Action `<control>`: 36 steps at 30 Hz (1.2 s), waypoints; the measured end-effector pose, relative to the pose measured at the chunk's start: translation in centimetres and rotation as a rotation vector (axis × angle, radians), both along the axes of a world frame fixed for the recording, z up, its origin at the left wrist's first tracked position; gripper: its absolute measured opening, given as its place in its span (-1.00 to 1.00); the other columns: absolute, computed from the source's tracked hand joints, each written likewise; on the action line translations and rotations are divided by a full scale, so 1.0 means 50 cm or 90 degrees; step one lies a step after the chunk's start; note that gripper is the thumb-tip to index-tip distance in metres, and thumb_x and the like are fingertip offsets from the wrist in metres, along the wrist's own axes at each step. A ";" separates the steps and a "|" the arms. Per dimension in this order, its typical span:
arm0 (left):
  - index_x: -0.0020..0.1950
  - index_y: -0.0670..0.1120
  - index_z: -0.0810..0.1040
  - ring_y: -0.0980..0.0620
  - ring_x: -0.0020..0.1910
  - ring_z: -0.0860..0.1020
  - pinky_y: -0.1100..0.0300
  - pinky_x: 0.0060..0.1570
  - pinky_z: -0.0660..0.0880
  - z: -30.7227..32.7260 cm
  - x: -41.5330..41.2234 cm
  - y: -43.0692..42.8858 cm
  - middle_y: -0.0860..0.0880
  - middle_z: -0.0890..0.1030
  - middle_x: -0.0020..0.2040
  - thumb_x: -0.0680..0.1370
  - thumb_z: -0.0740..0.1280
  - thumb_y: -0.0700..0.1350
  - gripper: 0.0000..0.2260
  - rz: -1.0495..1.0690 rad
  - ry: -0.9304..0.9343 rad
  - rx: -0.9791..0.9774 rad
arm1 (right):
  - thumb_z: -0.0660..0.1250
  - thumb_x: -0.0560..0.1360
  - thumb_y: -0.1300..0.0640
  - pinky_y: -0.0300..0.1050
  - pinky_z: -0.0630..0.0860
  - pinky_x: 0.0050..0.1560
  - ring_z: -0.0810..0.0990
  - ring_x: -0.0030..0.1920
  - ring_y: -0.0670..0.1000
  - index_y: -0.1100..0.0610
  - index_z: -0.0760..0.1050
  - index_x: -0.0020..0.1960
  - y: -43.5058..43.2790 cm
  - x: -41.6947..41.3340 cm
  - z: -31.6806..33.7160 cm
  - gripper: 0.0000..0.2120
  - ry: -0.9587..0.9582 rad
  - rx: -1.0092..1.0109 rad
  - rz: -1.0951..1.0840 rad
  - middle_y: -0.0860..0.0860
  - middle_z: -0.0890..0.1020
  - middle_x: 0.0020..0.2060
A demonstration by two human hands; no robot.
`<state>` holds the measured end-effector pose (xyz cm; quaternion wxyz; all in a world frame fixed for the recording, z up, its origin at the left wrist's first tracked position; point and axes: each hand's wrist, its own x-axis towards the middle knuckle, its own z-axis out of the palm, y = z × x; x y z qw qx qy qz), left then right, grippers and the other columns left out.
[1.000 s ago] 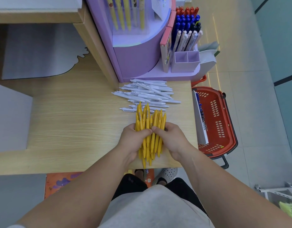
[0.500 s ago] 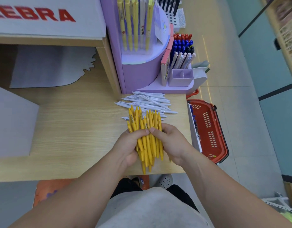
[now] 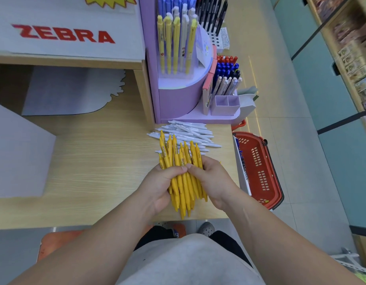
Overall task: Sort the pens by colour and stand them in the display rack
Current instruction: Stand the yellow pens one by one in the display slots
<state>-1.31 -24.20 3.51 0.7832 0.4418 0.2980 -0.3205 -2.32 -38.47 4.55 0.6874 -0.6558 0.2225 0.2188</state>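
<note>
You have the bundle of yellow pens (image 3: 179,155) over the near edge of the worktop (image 3: 95,161), pointing away from you. Your left grip (image 3: 158,185) and right grip (image 3: 212,182) are both clamped round it, one on each side. Just beyond it the white pens (image 3: 188,130) lie loose before the purple display rack (image 3: 178,101). A red basket (image 3: 258,167) sits beside the worktop on your right.

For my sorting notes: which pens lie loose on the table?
The white pens beside the purple rack; left hand and right hand grip the yellow pens.
</note>
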 end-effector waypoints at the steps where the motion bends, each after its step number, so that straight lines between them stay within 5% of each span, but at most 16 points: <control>1: 0.15 -0.21 0.64 -0.19 0.05 0.67 -0.14 0.11 0.58 0.002 -0.001 0.000 -0.22 0.70 0.06 0.47 0.39 -0.34 -0.74 0.006 0.003 0.002 | 0.35 0.57 0.20 -0.06 0.63 -0.03 0.71 -0.03 0.06 0.14 0.63 0.07 0.001 0.000 0.004 -0.88 -0.001 0.001 -0.004 0.07 0.73 -0.07; 12: 0.20 -0.24 0.62 -0.22 0.01 0.67 -0.16 0.07 0.60 0.021 0.003 -0.001 -0.27 0.67 0.09 0.32 0.48 -0.24 -0.56 0.043 -0.009 -0.019 | 0.36 0.56 0.18 0.06 0.63 0.09 0.70 0.01 0.14 0.22 0.63 0.10 0.000 0.007 0.036 -0.83 0.024 0.059 -0.018 0.14 0.72 -0.04; 15: 0.19 -0.24 0.63 -0.31 0.03 0.65 -0.31 0.10 0.54 0.029 -0.004 -0.007 -0.31 0.66 0.09 0.35 0.47 -0.25 -0.60 0.058 -0.021 -0.027 | 0.42 0.52 0.16 0.09 0.60 -0.12 0.66 -0.18 0.17 0.25 0.64 0.02 -0.009 0.008 0.042 -0.83 0.019 0.045 -0.004 0.16 0.70 -0.18; 18: 0.22 -0.23 0.62 -0.31 0.16 0.61 -0.31 0.24 0.46 0.033 -0.017 -0.018 -0.28 0.64 0.17 0.41 0.45 -0.23 -0.63 0.053 -0.054 -0.021 | 0.48 0.46 0.21 -0.16 0.39 -0.38 0.47 -0.42 -0.04 0.18 0.59 -0.09 -0.029 0.013 0.053 -0.92 -0.014 0.026 0.008 0.00 0.57 -0.42; 24: 0.26 -0.19 0.62 -0.24 0.34 0.50 -0.18 0.40 0.35 0.053 -0.061 -0.072 -0.23 0.60 0.27 0.42 0.45 -0.12 -0.59 0.096 -0.086 -0.041 | 0.47 0.46 0.27 -0.21 0.31 -0.41 0.42 -0.49 -0.14 0.22 0.55 -0.08 -0.083 0.027 0.074 -0.89 -0.030 0.053 0.108 -0.08 0.53 -0.50; 32: 0.12 -0.20 0.69 -0.09 -0.10 0.58 -0.05 0.06 0.57 0.092 -0.142 -0.104 -0.19 0.64 -0.13 0.31 0.49 -0.17 -0.62 0.290 -0.096 -0.048 | 0.44 0.49 0.24 -0.23 0.33 -0.45 0.42 -0.48 -0.09 0.28 0.62 -0.05 -0.076 0.009 0.089 -0.90 -0.056 0.061 0.300 0.01 0.51 -0.46; 36: 0.16 -0.24 0.67 -0.24 0.01 0.56 -0.15 0.02 0.59 0.121 -0.195 -0.060 -0.37 0.57 0.11 0.43 0.37 -0.18 -0.67 0.376 -0.131 -0.037 | 0.43 0.51 0.19 -0.17 0.31 -0.44 0.40 -0.45 -0.05 0.24 0.59 0.00 -0.012 -0.015 0.108 -0.87 -0.054 0.088 0.409 0.00 0.51 -0.43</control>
